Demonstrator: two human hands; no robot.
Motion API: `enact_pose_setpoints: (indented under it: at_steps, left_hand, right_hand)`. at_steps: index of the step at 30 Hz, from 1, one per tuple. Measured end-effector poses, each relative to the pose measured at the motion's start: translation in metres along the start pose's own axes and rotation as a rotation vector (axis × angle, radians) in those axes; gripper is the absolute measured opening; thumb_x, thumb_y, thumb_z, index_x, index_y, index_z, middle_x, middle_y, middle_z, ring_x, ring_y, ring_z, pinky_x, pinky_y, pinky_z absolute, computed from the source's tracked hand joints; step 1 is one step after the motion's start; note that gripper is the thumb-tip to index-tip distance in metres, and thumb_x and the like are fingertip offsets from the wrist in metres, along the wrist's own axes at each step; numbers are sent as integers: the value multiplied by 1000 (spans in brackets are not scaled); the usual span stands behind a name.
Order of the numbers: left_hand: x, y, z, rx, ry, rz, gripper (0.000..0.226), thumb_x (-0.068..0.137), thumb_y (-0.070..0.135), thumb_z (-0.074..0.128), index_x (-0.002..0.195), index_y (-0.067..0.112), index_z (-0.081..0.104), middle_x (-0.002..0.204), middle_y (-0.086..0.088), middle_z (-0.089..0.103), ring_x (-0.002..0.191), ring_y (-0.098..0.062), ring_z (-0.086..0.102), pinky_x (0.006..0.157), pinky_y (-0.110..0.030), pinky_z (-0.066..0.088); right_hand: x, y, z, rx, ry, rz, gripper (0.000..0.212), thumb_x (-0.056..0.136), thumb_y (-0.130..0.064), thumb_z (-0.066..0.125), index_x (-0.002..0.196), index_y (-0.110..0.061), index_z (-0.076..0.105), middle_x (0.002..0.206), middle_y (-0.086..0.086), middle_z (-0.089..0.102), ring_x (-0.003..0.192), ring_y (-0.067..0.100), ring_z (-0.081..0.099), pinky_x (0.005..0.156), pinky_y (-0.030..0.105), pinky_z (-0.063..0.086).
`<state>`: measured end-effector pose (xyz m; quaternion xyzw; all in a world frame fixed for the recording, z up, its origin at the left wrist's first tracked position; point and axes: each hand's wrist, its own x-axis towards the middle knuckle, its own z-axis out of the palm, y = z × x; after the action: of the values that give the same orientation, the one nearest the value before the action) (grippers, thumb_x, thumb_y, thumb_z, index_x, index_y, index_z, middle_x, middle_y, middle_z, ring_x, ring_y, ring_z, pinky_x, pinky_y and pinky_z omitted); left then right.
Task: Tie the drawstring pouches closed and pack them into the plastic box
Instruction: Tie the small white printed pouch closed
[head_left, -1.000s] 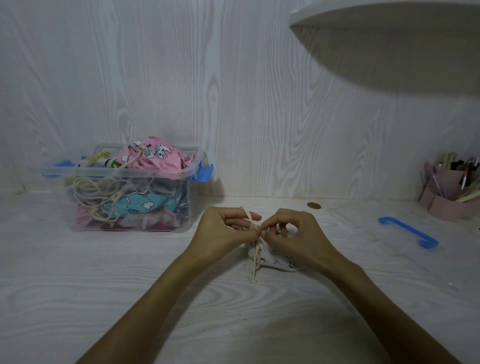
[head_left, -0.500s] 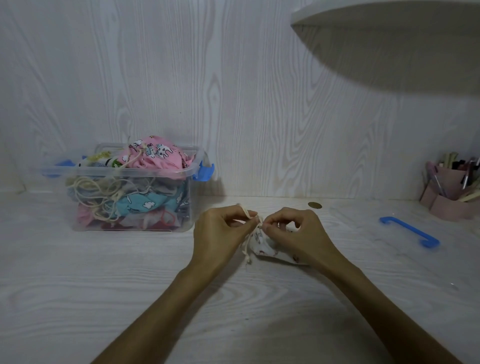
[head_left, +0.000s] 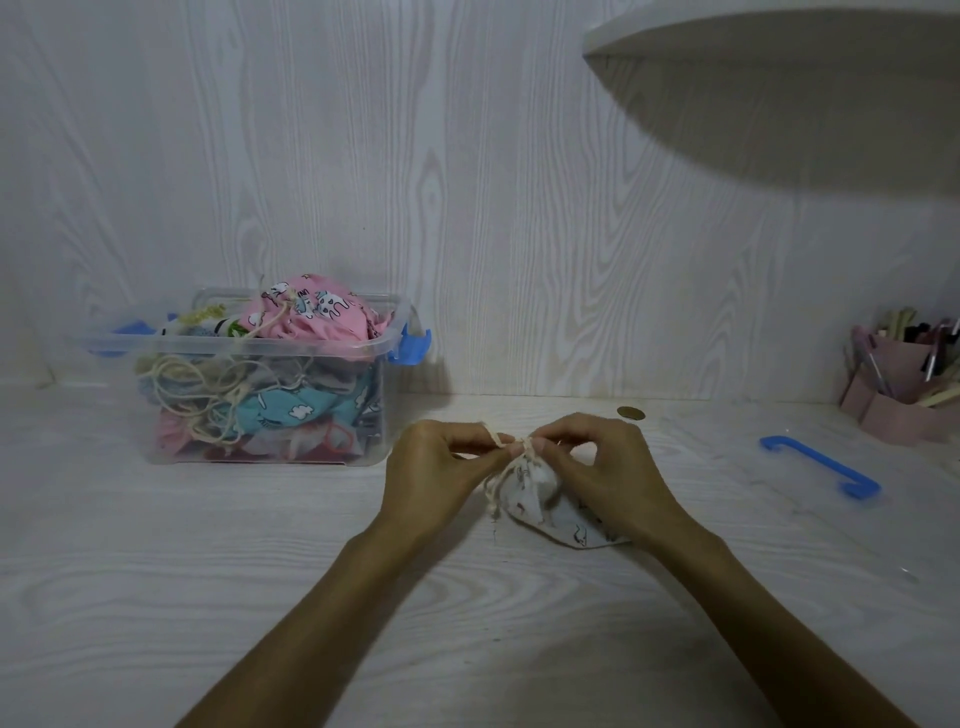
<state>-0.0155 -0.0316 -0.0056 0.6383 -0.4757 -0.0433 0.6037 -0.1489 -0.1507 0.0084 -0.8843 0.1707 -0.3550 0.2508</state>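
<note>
A small white printed drawstring pouch (head_left: 540, 506) lies on the table between my hands, its mouth gathered tight. My left hand (head_left: 439, 467) pinches one end of the cream drawstring (head_left: 522, 448) at the pouch's neck. My right hand (head_left: 605, 462) pinches the other end right beside it, partly covering the pouch. A loose cord end hangs down the pouch's left side. The clear plastic box (head_left: 244, 348) with blue latches stands to the left by the wall, heaped with several colourful pouches, a pink one (head_left: 311, 314) on top.
A blue plastic handle (head_left: 821, 466) lies on the table to the right. A pink pen holder (head_left: 906, 384) stands at the far right by the wall. A coin (head_left: 630, 413) lies behind my right hand. A white shelf (head_left: 779, 31) overhangs the upper right.
My hands have stayed at the pouch's neck and drawn the cord tighter. The hanging cord ends have become shorter, and the pouch has shifted slightly under my right hand.
</note>
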Motion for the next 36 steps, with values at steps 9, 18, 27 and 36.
enact_pose_setpoints:
  at_steps: [9, 18, 27, 36]
  left_hand:
    - [12, -1, -10, -102, -44, -270, 7, 78, 16, 74, 72, 18, 74, 69, 14, 73, 65, 4, 65, 54, -11, 47]
    - [8, -22, -13, 75, -83, -403, 15, 65, 35, 84, 59, 24, 76, 66, 5, 73, 74, -12, 69, 81, -37, 56]
    - [8, -5, -20, 424, -123, -409, 48, 68, 71, 63, 89, 28, 58, 89, 14, 63, 85, -10, 61, 80, -33, 51]
    - [45, 25, -18, 431, -537, -360, 43, 79, 36, 72, 120, 27, 64, 109, 4, 69, 91, -5, 61, 77, -17, 43]
  right_hand:
    - [3, 23, 10, -790, 175, -372, 11, 83, -8, 63, 88, -16, 56, 83, 0, 56, 71, 18, 54, 71, 32, 32]
    - [-2, 27, 9, -112, -292, 124, 15, 90, -37, 57, 78, -46, 54, 97, -20, 51, 104, 8, 39, 98, 34, 28]
    - [17, 38, -38, -319, -532, 549, 66, 81, -63, 51, 138, -33, 38, 141, 12, 40, 127, 29, 41, 105, 43, 37]
    - [45, 6, -38, 20, -572, 673, 39, 82, -12, 68, 120, -21, 61, 102, 3, 61, 78, 10, 58, 62, 17, 48]
